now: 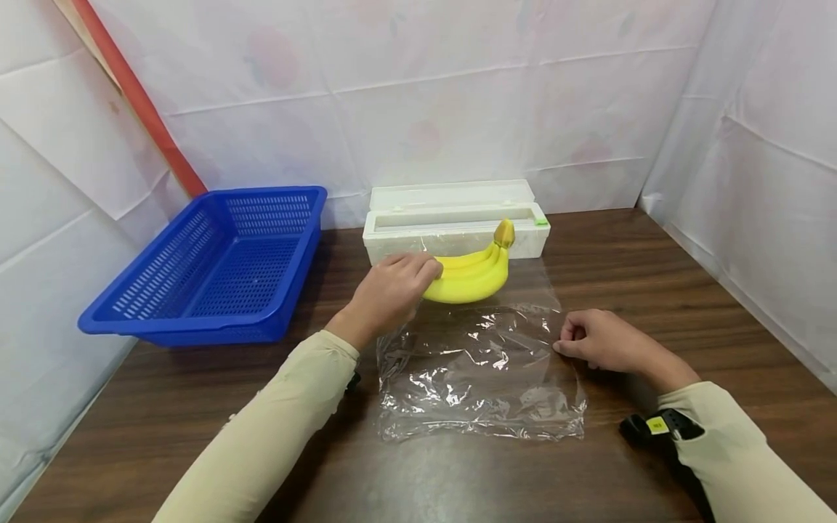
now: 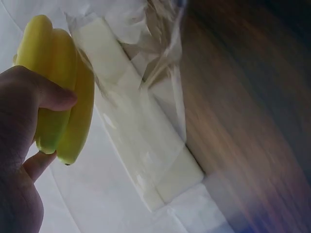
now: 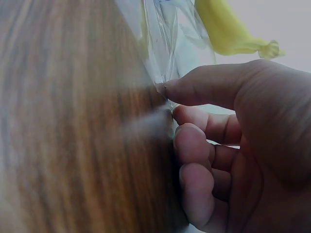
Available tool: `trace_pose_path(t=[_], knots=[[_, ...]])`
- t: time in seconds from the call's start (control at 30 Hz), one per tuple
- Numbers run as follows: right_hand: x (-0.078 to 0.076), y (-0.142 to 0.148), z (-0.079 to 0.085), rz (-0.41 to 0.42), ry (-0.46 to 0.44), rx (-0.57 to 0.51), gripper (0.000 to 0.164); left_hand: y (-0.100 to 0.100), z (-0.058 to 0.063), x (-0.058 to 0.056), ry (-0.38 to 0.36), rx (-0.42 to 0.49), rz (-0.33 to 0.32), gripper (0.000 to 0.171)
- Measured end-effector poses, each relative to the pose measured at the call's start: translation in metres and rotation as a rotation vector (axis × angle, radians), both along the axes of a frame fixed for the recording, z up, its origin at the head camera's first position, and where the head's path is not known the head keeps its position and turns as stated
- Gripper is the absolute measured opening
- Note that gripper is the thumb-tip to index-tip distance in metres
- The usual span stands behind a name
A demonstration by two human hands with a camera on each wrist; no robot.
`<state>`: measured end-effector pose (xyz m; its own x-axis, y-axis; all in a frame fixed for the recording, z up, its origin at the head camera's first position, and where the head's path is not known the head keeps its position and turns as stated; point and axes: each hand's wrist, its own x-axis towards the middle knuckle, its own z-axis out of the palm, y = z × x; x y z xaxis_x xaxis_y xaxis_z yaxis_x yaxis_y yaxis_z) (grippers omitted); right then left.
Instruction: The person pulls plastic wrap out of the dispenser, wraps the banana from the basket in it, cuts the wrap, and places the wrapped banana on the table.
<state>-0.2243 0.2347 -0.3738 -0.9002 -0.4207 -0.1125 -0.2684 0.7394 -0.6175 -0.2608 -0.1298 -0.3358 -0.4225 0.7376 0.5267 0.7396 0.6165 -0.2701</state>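
Note:
A bunch of yellow bananas is gripped in my left hand, its stem end up and to the right. In the left wrist view, the thumb lies across the bananas and the fingers are mostly hidden behind them. Below the bunch, a creased sheet of clear plastic wrap stretches over the table toward me. My right hand pinches the right edge of this sheet between thumb and index finger; in the right wrist view, creases in the plastic wrap run to the fingertips.
Behind the bananas, a white plastic wrap box stands with its lid up, the sheet coming from it. A blue perforated basket is at the left on the brown wooden table. Pale sheeting hangs behind and at both sides.

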Motion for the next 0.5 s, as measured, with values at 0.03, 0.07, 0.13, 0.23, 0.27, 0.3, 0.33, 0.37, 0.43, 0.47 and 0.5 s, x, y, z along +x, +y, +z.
trace_pose_path(t=[0.03,0.07,0.13,0.23,0.27,0.3,0.33,0.37,0.43,0.47,0.5], knots=[[0.000,0.000,0.000,-0.001,0.001,0.000,0.021,0.002,-0.001,0.000,0.001,0.001,-0.003,0.030],[0.000,0.000,0.000,-0.001,0.000,-0.002,0.021,0.003,-0.001,0.000,0.004,0.000,-0.006,0.030],[0.000,0.000,0.000,-0.001,0.001,-0.002,0.021,0.007,-0.003,-0.001,0.012,0.000,-0.015,0.029],[0.000,0.000,0.001,-0.001,-0.005,0.000,0.020,0.012,-0.005,-0.001,0.014,0.002,-0.024,0.030],[0.001,0.000,0.001,0.001,-0.006,-0.002,0.020,0.013,-0.006,0.000,0.016,0.003,-0.023,0.030],[0.000,-0.001,0.001,0.001,-0.008,-0.001,0.020,0.015,-0.006,0.000,0.016,0.007,-0.024,0.030],[0.001,-0.001,0.001,0.000,-0.011,-0.003,0.020,0.016,-0.007,-0.001,0.017,0.007,-0.023,0.031],[0.001,-0.001,0.001,0.000,-0.013,-0.005,0.020,0.017,-0.008,-0.001,0.017,0.007,-0.023,0.031],[0.001,-0.001,0.001,0.000,-0.017,-0.006,0.020,0.019,-0.010,-0.002,0.021,0.009,-0.021,0.031],[0.001,0.000,0.001,0.000,-0.017,-0.006,0.020,0.020,-0.011,-0.002,0.025,0.008,-0.021,0.031],[0.001,0.000,0.001,-0.002,-0.019,-0.004,0.020,0.021,-0.012,-0.003,0.026,0.008,-0.023,0.031]])
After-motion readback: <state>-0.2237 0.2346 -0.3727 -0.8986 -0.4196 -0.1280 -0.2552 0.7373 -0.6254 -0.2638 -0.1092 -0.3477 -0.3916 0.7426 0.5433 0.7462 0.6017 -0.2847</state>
